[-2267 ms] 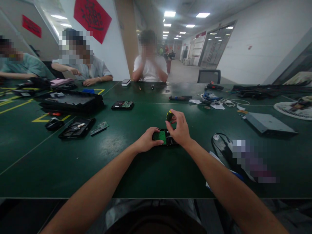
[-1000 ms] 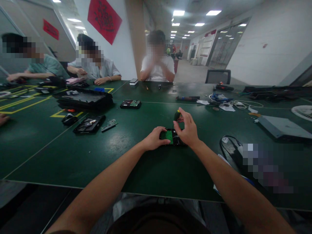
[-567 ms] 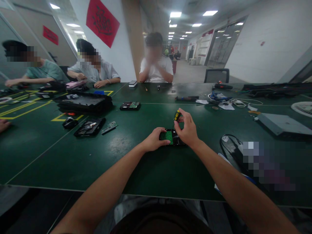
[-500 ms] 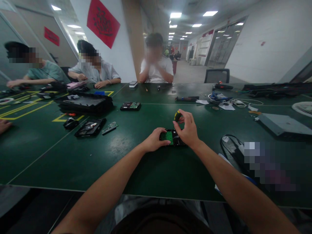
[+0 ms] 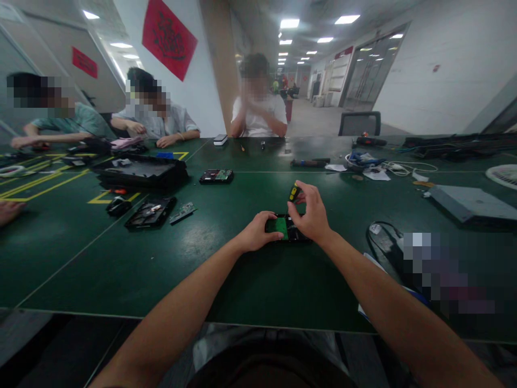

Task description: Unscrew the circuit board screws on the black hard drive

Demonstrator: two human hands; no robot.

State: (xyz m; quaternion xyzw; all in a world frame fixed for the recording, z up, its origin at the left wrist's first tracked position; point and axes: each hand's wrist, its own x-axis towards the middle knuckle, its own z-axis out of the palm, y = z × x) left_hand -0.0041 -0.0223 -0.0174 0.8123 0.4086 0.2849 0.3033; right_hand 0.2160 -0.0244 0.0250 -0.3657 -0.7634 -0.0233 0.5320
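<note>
A black hard drive (image 5: 296, 231) with a green circuit board (image 5: 279, 227) lies on the green table (image 5: 242, 280) in front of me. My left hand (image 5: 260, 233) grips its left end, thumb on the near side and fingers over the far side. Above the drive, my right hand (image 5: 311, 213) pinches a yellow-and-black screwdriver (image 5: 294, 191). The screwdriver stands nearly upright, its shaft pointing down at the drive near the board's edge. My fingers partly hide the shaft and tip.
Left are a loose circuit board (image 5: 183, 213), an opened drive case (image 5: 151, 212), a black tray (image 5: 141, 171) and another hard drive (image 5: 216, 175). Right are a grey metal box (image 5: 474, 203) and a black cable (image 5: 369, 237). Several people sit across the table.
The screwdriver handle has turned slightly in my right hand, showing more yellow. My left hand stays on the hard drive. The camera view has shifted a little.
</note>
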